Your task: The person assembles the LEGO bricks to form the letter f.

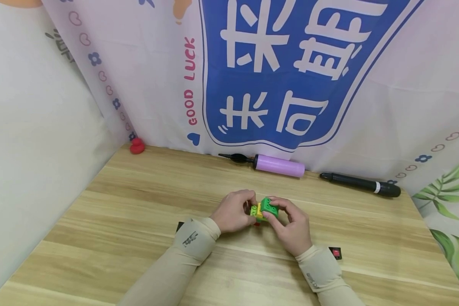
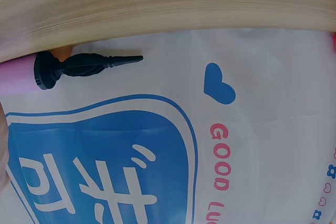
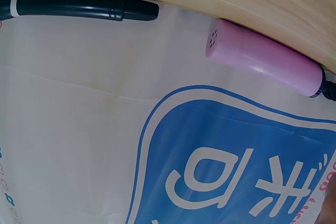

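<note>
In the head view both hands meet over the middle of the table around a small build of toy building bricks. My right hand pinches a green brick between thumb and fingers at the build's right. Beside that brick are a yellow brick and a lime brick, with a bit of red showing beneath. My left hand grips the build from the left, its thumb and fingers at the lime end. Fingers partly hide the lower bricks. Neither wrist view takes in the bricks; each shows only a sliver of hand at its edge.
Along the back of the wooden table lie a purple hand pump and a black microphone-shaped object. A red rubber duck sits at the back left corner. A printed cloth hangs behind. Dark wrist-strap pieces show beside the sleeves.
</note>
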The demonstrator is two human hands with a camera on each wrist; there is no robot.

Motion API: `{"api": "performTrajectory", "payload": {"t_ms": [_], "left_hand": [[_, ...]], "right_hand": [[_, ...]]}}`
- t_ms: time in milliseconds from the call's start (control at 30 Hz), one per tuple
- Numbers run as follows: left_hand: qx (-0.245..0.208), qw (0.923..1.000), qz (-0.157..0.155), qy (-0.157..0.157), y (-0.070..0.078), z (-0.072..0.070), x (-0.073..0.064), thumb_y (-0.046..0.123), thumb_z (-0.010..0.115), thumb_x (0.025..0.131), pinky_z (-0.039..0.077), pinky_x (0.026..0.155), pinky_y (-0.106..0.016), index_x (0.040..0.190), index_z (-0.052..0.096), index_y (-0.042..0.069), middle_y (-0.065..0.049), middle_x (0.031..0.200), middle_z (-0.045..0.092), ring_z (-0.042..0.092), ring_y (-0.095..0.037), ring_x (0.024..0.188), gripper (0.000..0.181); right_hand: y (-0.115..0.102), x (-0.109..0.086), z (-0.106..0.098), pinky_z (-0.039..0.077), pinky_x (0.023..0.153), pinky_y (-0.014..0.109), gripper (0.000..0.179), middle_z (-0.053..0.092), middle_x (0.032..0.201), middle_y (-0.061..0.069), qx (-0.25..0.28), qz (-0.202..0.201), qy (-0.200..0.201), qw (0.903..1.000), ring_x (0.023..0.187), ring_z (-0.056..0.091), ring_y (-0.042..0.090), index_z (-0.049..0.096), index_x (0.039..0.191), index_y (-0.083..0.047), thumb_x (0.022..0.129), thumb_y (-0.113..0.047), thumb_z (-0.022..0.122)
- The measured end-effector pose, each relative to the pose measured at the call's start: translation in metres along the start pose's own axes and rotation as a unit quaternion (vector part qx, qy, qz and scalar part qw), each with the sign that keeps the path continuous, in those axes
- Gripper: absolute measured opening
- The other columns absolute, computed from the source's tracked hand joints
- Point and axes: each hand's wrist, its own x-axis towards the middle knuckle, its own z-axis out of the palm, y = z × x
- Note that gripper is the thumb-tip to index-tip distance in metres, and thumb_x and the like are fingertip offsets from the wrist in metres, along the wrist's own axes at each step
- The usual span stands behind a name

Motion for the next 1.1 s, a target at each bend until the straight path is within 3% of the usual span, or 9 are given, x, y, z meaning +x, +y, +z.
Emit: {"api": "performTrajectory", "payload": {"t_ms": [333, 767, 1100], "left_hand": [[0.0, 1.0, -0.001, -0.001, -0.001, 0.0, 0.0, 0.017, 0.086, 0.076, 0.048, 0.066, -0.025, 0.087, 0.062, 0.023, 0.008, 0.084, 0.062, 0.057, -0.009, 0.075, 0.028], [0.001, 1.0, 0.004, 0.001, -0.0012, 0.0011, -0.0006, 0.017, 0.088, 0.075, 0.048, 0.065, -0.025, 0.088, 0.062, 0.023, 0.008, 0.083, 0.061, 0.057, -0.009, 0.074, 0.029], [0.002, 1.0, 0.001, 0.001, 0.0, 0.0006, -0.0006, 0.018, 0.087, 0.076, 0.048, 0.065, -0.026, 0.088, 0.062, 0.024, 0.008, 0.083, 0.061, 0.058, -0.009, 0.075, 0.029]], "right_hand": [[-0.0003, 0.0006, 0.0011, 0.055, 0.095, 0.018, 0.034, 0.076, 0.12, 0.02, -0.004, -0.008, 0.001, 1.0, 0.115, 0.07, 0.003, 0.072, 0.11, -0.002, 0.081, 0.011, 0.084], [-0.0021, -0.0004, 0.0034, 0.053, 0.093, 0.015, 0.036, 0.078, 0.122, 0.013, -0.046, -0.004, -0.001, 0.999, 0.112, 0.071, 0.004, 0.073, 0.112, -0.008, 0.08, 0.004, 0.087], [-0.0054, 0.0, 0.0017, 0.053, 0.095, 0.016, 0.034, 0.076, 0.127, 0.009, -0.054, 0.022, -0.014, 0.9982, 0.116, 0.069, 0.004, 0.073, 0.114, -0.009, 0.084, 0.002, 0.086]]}}
